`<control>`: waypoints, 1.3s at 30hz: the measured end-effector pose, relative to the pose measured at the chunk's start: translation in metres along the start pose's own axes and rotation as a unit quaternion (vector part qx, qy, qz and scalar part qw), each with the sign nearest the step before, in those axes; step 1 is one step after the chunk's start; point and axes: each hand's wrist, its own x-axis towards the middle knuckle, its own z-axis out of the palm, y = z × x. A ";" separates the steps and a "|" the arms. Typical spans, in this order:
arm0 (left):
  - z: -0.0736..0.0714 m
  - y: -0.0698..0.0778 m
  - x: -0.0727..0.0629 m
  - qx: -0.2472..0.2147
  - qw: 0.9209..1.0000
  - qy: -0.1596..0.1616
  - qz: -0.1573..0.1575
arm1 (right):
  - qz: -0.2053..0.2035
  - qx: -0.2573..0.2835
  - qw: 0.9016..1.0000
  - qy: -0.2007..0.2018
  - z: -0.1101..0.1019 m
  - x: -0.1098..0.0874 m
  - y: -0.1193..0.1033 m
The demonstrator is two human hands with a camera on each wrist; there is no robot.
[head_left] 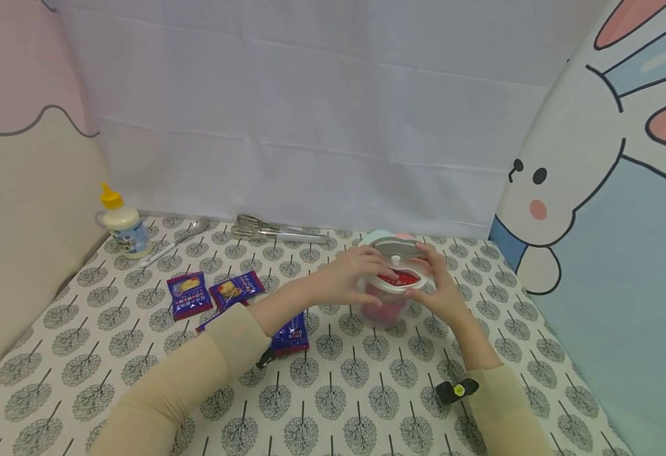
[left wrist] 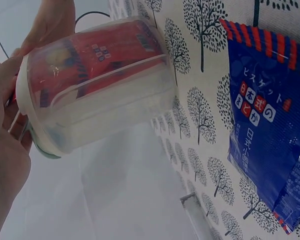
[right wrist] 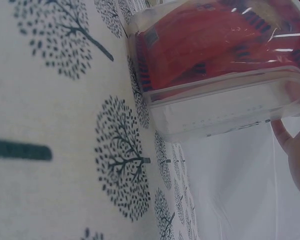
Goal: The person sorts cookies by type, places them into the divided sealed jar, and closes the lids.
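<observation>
From my remote seat, I take the clear container (head_left: 386,310) as my mark: well to its left stands a yellow-capped bottle (head_left: 128,231), then, nearer to it, a spoon (head_left: 198,226) lying on the cloth-covered counter (head_left: 367,411). Closer in on that side I see blue packets (head_left: 190,296), some partly hidden by the forearm, with metal tongs (head_left: 287,236) behind them, left of the container and towards the back. The left hand (head_left: 350,275) has its grip bent round the container's left rim, thumb in front and fingers over the top. The container itself seems to stand on the counter, a red packet (head_left: 401,278) showing in its uncovered mouth and a grey flap (head_left: 395,246) raised at the back. On its right side the right hand (head_left: 448,296) has its grip curved about the rim, thumb in front, upper fingers near the flap. I read the step in hand as work on the container's top, with the red packet already inside. As I judge it, the next move calls for one hand steadying the body while the other manages the flap, with the packet kept below the rim.
</observation>
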 end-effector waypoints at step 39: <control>0.016 -0.013 -0.017 -0.026 0.994 0.108 0.001 | -0.241 -0.030 0.970 0.024 0.002 0.007 0.006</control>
